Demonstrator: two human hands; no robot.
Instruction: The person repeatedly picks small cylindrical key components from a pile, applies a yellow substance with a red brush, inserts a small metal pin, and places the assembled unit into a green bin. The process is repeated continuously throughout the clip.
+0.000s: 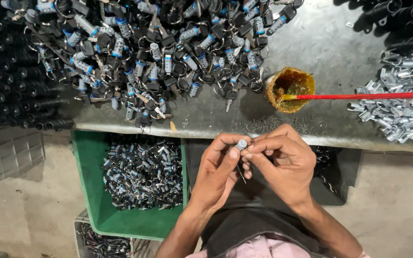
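Fingertips of both hands pinch a small lock cylinder [241, 144] at lower centre of the frame, left hand [218, 169] below, right hand [283, 160] beside it. It looks light, rigid metal, likely greasy and slippery; holding the barrel's sides seems best. Glue pot [290, 89] sits above; green bin [92, 191] lies lower left.

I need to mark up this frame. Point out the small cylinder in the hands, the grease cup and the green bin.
small lock cylinder [241, 144], head view, on its pale top end between the fingertips
grease cup [290, 89], head view, on its amber inside
green bin [88, 167], head view, on its bare left wall
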